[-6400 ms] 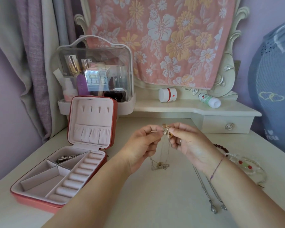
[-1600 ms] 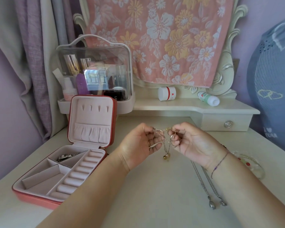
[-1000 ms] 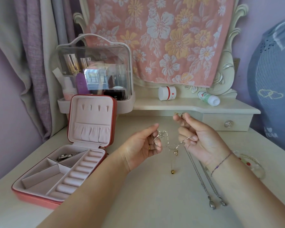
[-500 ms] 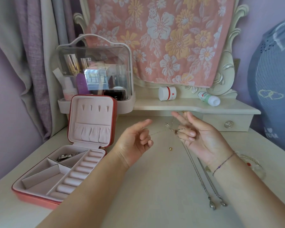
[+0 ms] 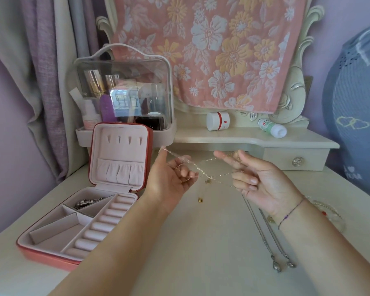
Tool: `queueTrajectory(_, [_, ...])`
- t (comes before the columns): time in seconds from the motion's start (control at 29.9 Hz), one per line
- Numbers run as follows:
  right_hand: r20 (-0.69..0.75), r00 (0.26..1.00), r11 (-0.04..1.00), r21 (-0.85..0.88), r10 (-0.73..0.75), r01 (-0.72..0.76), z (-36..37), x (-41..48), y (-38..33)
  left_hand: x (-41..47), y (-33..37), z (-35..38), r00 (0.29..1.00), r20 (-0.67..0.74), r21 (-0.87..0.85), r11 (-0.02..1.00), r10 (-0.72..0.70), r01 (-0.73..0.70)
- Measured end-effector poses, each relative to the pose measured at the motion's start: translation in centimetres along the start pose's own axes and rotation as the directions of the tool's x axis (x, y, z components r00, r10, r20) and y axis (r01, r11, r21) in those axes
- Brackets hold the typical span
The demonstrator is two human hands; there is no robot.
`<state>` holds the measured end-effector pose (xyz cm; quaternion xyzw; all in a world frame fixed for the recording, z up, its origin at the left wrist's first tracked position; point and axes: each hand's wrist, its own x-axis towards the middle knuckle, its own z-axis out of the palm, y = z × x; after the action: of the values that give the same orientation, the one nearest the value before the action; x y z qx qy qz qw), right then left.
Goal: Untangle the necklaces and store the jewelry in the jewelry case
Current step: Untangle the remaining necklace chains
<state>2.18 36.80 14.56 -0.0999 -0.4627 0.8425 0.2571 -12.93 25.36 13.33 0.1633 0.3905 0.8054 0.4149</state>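
Note:
Thin tangled gold necklaces (image 5: 207,174) are stretched in the air between my hands above the dressing table; a small gold pendant (image 5: 200,199) dangles below them. My left hand (image 5: 169,182) has the chain looped over its raised thumb and curled fingers. My right hand (image 5: 256,180) pinches the other end at its thumb and forefinger, palm up. The red jewelry case (image 5: 120,150) stands open at the left, a silver piece (image 5: 88,203) in its back compartment. Two silver necklaces (image 5: 271,238) lie on the table under my right forearm.
Beaded bracelets (image 5: 329,210) lie at the right, partly behind my wrist. A clear cosmetics organiser (image 5: 124,92) stands behind the case. On the raised shelf are a white jar (image 5: 218,121) and a lying bottle (image 5: 271,128). A blue cushion (image 5: 355,124) is at the right.
My hands have drawn apart from a close pinch, and the gold chains now stretch between them. The pendant hangs lower. The case and silver necklaces have not moved.

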Motion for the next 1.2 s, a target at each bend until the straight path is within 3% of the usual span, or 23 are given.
queueTrajectory(0.17, [-0.088, 0.995, 0.997, -0.062, 0.048, -0.053, 0.2, 0.3, 0.6, -0.6, 0.3, 0.4, 0.976, 0.173, 0.041, 0.991, -0.134, 0.128])
queueTrajectory(0.33, [-0.179, 0.984, 0.932, -0.358, -0.019, -0.047, 0.4, 0.6, 1.6, -0.8, 0.3, 0.5, 0.949, 0.260, 0.142, 0.979, -0.177, 0.144])
queueTrajectory(0.64, [-0.045, 0.992, 0.781, -0.621, -0.119, 0.065, 0.7, 0.2, 2.4, -0.7, 0.2, 0.3, 0.926, 0.333, 0.114, 0.983, -0.177, 0.147])
queueTrajectory(0.94, [-0.097, 0.981, 0.774, -0.629, -0.167, 0.070, 0.8, 0.4, 2.3, -0.6, 0.1, 0.4, 0.928, 0.329, 0.188, 0.975, -0.176, 0.118])
queueTrajectory(1.1, [-0.195, 0.956, 0.811, -0.582, -0.219, 0.067, 0.5, 0.8, 2.2, -0.3, 0.0, 0.1, 0.966, 0.204, 0.229, 0.967, -0.157, 0.109])
queueTrajectory(1.2, [-0.224, 0.959, 0.890, -0.453, -0.173, 0.055, 0.5, 0.8, 1.9, -0.1, -0.1, -0.1, 0.972, 0.134, 0.330, 0.933, -0.194, 0.141])
